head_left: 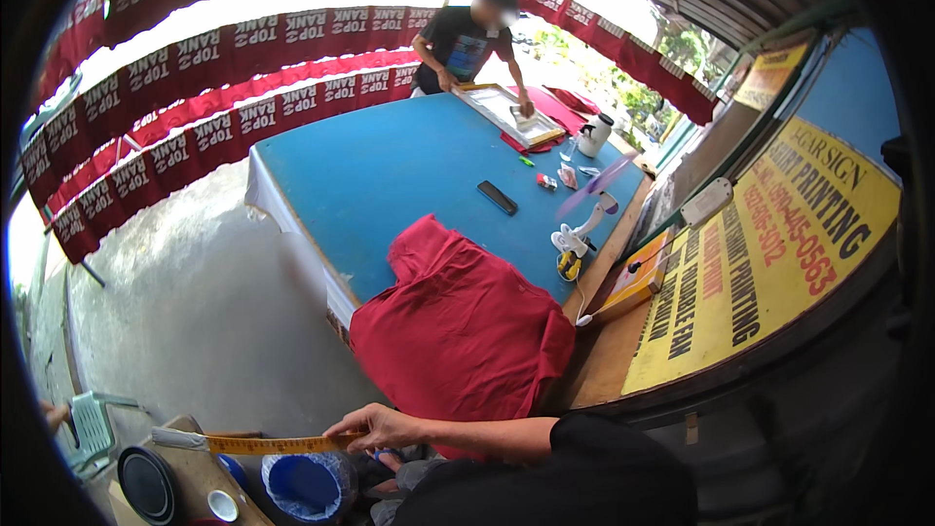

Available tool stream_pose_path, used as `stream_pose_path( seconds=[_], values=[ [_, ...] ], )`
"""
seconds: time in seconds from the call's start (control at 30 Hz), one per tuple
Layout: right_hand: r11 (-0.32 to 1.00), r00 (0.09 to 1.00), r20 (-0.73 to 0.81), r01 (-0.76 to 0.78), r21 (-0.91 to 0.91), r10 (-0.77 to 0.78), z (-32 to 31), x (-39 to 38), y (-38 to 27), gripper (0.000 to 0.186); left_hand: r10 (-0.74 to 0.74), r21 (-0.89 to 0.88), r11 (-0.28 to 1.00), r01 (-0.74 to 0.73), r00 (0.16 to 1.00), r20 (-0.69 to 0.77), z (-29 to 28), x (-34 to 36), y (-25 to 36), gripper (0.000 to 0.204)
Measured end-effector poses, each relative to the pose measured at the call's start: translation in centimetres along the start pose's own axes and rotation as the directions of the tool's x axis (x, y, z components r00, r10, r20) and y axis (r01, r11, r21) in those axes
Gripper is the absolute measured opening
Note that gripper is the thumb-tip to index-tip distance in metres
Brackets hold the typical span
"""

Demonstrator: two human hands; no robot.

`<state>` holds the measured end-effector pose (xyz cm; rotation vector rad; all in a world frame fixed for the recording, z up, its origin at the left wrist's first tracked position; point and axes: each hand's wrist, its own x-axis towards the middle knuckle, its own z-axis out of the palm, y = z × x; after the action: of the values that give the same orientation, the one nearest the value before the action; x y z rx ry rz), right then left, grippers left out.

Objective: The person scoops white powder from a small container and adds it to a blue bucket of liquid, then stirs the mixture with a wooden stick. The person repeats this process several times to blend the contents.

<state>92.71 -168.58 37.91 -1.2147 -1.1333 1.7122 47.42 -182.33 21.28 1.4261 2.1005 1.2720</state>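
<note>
My right hand (375,427) reaches in from the lower right, its fingers pinched on one end of a flat yellow-orange strip (278,445) with dark marks along it, like a ruler. The strip stretches left above a blue bin (307,485) with a clear plastic liner. Its far end meets a whitish piece (180,439) over a wooden board. Beyond my forearm, a heap of dark red cloth (463,317) covers the near end of the blue table (370,170). My left hand is not in view.
A person (467,44) works over a framed screen (511,117) at the table's far end. A phone (498,198), a small fan (589,214) and a white bottle (594,136) stand or lie on it. Red printed cloths (205,58) hang behind. A green stool (97,424) is left.
</note>
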Motion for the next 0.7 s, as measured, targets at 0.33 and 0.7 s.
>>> stream_pose_path(
  seconds=[0.33,0.7],
  values=[
    [0.990,0.951,-0.309,0.064,0.123,-0.023,-1.3,-3.6,-0.1,0.046,-0.166,0.024,0.986,0.165,0.949,0.269,4.1,-5.1,5.6,0.099],
    [0.964,0.791,-0.592,0.251,0.083,-0.154,-1.4,-6.9,-2.6,0.052,0.166,-0.243,0.969,-0.042,0.841,0.515,12.5,4.3,11.2,0.088]
  ],
)
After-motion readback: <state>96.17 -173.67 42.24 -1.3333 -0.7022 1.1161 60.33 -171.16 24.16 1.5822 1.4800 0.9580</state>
